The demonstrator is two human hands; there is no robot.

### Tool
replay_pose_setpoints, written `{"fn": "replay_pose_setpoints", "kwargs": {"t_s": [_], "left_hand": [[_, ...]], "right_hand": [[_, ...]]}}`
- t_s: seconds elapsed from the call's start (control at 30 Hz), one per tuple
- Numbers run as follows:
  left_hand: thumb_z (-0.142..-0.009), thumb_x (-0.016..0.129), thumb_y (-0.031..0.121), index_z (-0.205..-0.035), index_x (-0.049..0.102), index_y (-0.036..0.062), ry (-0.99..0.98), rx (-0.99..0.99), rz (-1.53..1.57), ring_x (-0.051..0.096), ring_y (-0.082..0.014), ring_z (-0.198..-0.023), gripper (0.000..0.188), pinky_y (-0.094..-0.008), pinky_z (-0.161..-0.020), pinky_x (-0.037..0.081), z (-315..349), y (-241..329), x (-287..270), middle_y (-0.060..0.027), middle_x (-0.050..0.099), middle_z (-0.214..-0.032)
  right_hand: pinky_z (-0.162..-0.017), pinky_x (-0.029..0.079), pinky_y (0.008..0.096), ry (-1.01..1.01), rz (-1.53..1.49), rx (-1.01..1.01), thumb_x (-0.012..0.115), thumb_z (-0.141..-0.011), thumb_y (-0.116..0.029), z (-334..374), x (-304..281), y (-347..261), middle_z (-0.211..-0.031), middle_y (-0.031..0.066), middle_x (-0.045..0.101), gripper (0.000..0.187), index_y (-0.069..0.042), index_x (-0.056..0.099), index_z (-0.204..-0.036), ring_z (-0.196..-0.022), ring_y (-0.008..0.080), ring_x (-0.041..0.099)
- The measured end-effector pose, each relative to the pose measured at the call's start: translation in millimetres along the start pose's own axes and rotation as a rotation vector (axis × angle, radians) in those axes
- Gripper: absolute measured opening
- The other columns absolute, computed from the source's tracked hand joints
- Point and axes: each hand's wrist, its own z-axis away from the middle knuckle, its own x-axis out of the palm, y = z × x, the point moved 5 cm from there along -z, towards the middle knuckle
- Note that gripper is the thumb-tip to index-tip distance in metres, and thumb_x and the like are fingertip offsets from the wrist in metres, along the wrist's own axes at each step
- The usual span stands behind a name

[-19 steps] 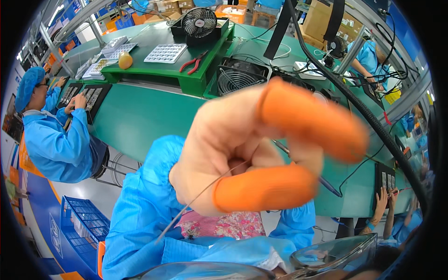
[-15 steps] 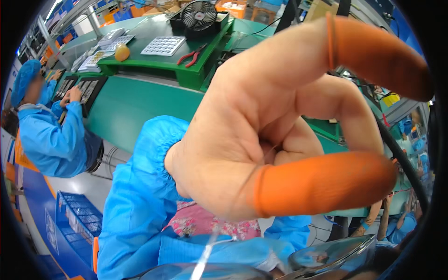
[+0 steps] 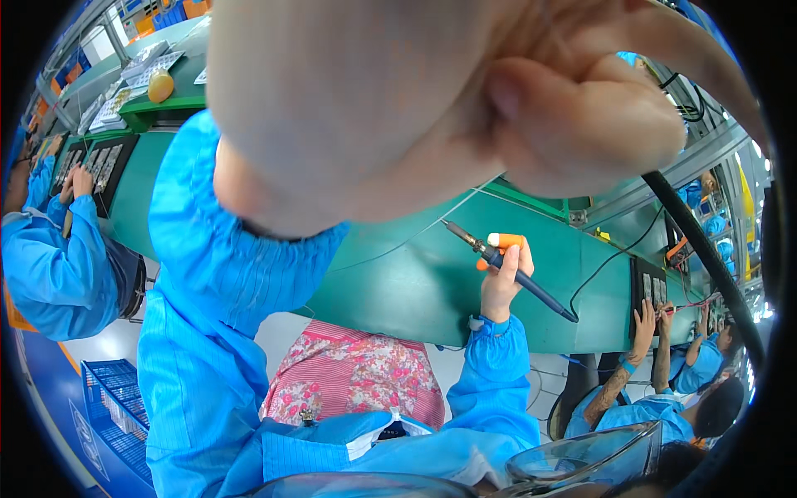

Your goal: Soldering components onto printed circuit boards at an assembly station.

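- Green table [image 3: 390,290] spans the view beneath and beyond both hands; workshop frames and bins lie farther off.
- Left hand [image 3: 432,116] is up close to the camera, blurred, well apart from the right; some fingers curl inward. Cannot tell whether it grips anything.
- Right hand [image 3: 500,286], orange covers on fingertips, is clamped around the soldering iron [image 3: 544,297] over the table; metal tip points up and leftward, toward the space below the left hand.
- Thin pale strand [image 3: 398,246] runs from below the left hand past the iron's tip; contact unclear.
- Dark cord [image 3: 615,256] curves from the iron's rear end, right of the right hand.
- Far left of the left hand: a co-worker's hands [image 3: 80,183] at a black tray [image 3: 114,162]; round yellow-orange thing [image 3: 160,86] beyond.
- Right of the right hand: another person's hand [image 3: 642,329] at a second dark tray [image 3: 638,286].
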Motion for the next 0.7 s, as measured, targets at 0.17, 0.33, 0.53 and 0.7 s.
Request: {"fn": "replay_pose_setpoints", "kwargs": {"t_s": [0.17,0.33,0.53,0.7], "left_hand": [[-0.088,0.046,0.023,-0.130,0.031,0.0010,0.129,-0.087,-0.076,0.030,-0.0041,-0.041,0.050,-0.0165,-0.036,0.027,-25,-9,-32,-0.0156,0.037,-0.123],[-0.091,0.042,0.027,-0.131,0.030,0.0010,0.082,-0.147,-0.036,0.025,-0.0016,-0.041,0.049,-0.0147,-0.037,0.024,-3,5,-44,-0.0153,0.031,-0.132],[-0.092,0.034,0.030,-0.105,0.051,-0.0047,-0.130,-0.508,-0.595,0.049,-0.0060,-0.053,0.041,-0.0125,-0.044,0.022,47,-42,-42,-0.0126,0.060,-0.081],[-0.084,0.045,0.004,-0.089,0.059,-0.0032,-0.358,-0.866,-0.779,0.055,-0.0130,-0.066,0.017,-0.0236,-0.057,0.039,115,-134,-50,-0.0072,0.060,-0.071]], "right_hand": [[-0.039,0.025,0.0172,0.038,0.025,-0.053,0.043,-0.089,-0.027,-7,-1,1,-0.059,-0.0003,0.050,0.030,0.000,0.055,-0.084,-0.044,0.0042,0.040],[-0.041,0.037,0.0192,0.041,0.121,0.040,0.044,-0.089,-0.031,-6,-5,10,-0.060,0.0026,0.052,0.034,-0.001,0.055,-0.081,-0.046,0.0086,0.050],[-0.048,0.040,0.0204,-0.130,-0.070,0.094,0.048,-0.088,-0.023,-2,5,12,-0.064,0.0028,0.055,0.025,0.000,0.055,-0.082,-0.052,0.0077,0.049],[-0.041,0.036,0.0209,-0.088,-0.029,-0.029,0.050,-0.087,-0.023,-4,-5,8,-0.058,0.0035,0.053,0.023,-0.001,0.052,-0.080,-0.046,0.0064,0.047]]}}
